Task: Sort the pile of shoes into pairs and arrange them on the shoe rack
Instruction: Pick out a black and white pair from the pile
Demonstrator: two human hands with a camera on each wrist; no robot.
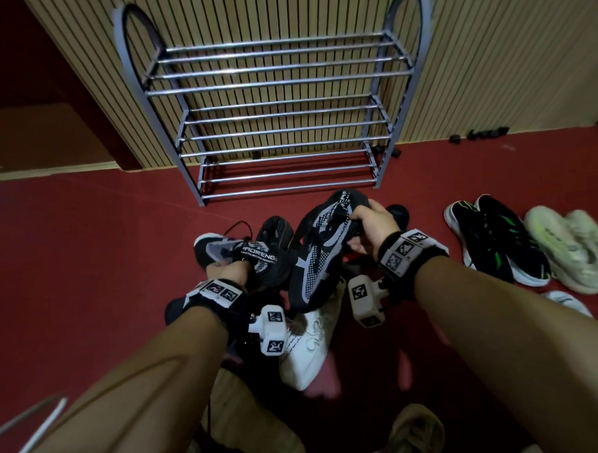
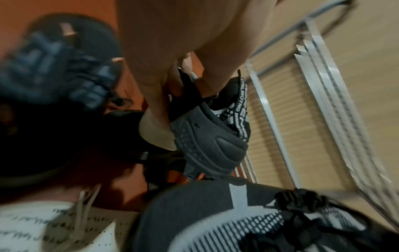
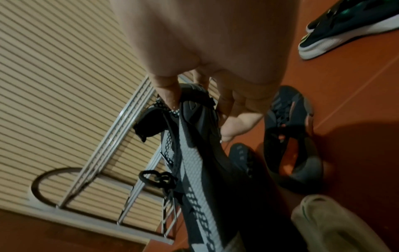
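A: Shoes are shown in a loose pile [image 1: 305,328] on a red floor [image 1: 86,252], in front of a metal shoe rack [image 1: 277,87] set against a slatted wall [image 1: 489,64]. No shoe is seen on its three tiers of bars.

B: What is held?

A: Two matching black and grey knit trainers. One trainer [image 1: 319,256] is held up by the right hand [image 1: 373,228], with the fingers [image 3: 168,92] pinched on the heel collar so that the toe hangs down. The other trainer [image 1: 254,257] is gripped at the heel by the left hand [image 1: 224,272], the thumb [image 2: 157,109] pressed against the dark moulded heel piece.

B: What else lies nearby?

A: A white trainer [image 1: 310,349] is seen under the held pair. Off to the right, a black pair with green accents [image 1: 497,238] and a pale pair [image 1: 576,248] are already set side by side on the floor.

B: How are the trainers likely to handle?

A: They are judged to be light, with soft knit uppers that fold under pressure and loose laces that may snag on the bars. The stiff heel is judged the firmest place to be held. The soles should be laid across at least two bars, as a toe could drop between them.
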